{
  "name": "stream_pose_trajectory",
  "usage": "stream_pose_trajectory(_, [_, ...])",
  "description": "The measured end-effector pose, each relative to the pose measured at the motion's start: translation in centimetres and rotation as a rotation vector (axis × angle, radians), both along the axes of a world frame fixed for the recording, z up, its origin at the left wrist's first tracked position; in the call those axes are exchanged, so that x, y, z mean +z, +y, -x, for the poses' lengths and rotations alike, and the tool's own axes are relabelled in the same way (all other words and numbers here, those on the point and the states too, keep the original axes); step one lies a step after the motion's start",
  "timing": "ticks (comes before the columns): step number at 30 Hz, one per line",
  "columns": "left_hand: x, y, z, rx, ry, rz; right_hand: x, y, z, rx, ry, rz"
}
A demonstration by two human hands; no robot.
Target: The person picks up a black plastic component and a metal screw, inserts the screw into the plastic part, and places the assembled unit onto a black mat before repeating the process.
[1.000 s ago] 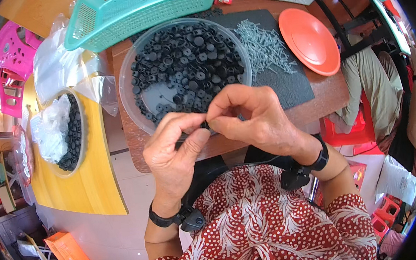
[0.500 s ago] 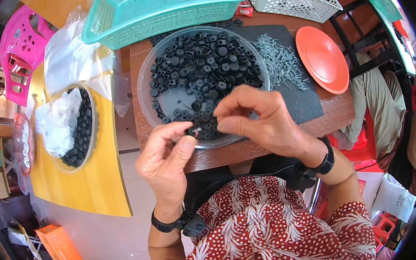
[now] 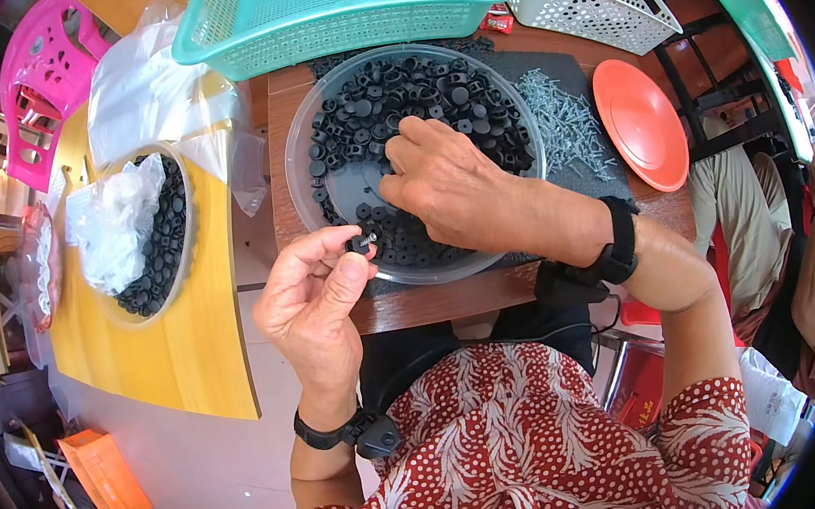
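Near the front rim of a clear round tub (image 3: 298, 182), my left hand (image 3: 310, 308) pinches a small black plastic part (image 3: 364, 242) between thumb and fingers. A bit of shiny metal, like a screw, shows in its middle. My right hand (image 3: 450, 187) reaches over the tub with its fingers curled down among loose black plastic parts (image 3: 377, 91). Its fingertips are hidden, so what they hold, if anything, does not show. To the right of the tub, silver screws (image 3: 562, 127) lie heaped on a dark mat (image 3: 601, 172).
Behind the tub stand a teal basket (image 3: 348, 39) and a white perforated basket (image 3: 591, 16). An orange-red plate (image 3: 640, 124) sits at the right. On the yellow table (image 3: 183, 364) at left are plastic bags (image 3: 134, 114) and another tub (image 3: 189, 246) of black parts.
My right hand has moved away from the left one, forward over the tub, and its fingers now curl into the parts. My left hand still holds the black part, now slightly turned.
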State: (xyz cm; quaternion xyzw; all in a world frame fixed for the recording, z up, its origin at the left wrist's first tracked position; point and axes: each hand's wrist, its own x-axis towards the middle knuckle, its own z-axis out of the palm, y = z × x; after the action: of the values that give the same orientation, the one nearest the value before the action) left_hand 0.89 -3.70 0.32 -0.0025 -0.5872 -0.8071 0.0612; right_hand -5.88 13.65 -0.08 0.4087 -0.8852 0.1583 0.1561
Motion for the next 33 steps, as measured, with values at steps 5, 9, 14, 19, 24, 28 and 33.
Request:
stream_pose_trajectory(5, [0.1,-0.1,0.1,0.003,-0.006,-0.008,-0.1,-0.2,0.3,0.03,-0.039,-0.024])
stream_pose_trajectory(9, [0.0,-0.1,0.1,0.003,0.0,0.001,-0.4,-0.6,0.3,0.036,-0.063,-0.003])
stream_pose_trajectory(14, [0.2,0.0,0.0,0.009,-0.005,0.002,-0.3,-0.7,0.0,-0.001,-0.073,0.14])
stream_pose_trajectory(19, [0.4,0.5,-0.1,-0.029,-0.005,-0.059,1.9,-0.3,-2.2,-0.114,-0.15,0.381])
stream_pose_trajectory(24, [0.5,1.6,-0.2,-0.037,0.036,-0.064,2.2,-0.5,-4.6,-0.231,-0.228,0.61])
stream_pose_trajectory(28, [0.7,2.1,-0.5,-0.052,0.058,-0.065,1.9,-0.3,-5.6,-0.259,-0.256,0.738])
stream_pose_trajectory(33, [0.4,2.7,-0.9,-0.052,0.095,-0.074,1.7,-0.1,-6.2,-0.248,-0.271,0.799])
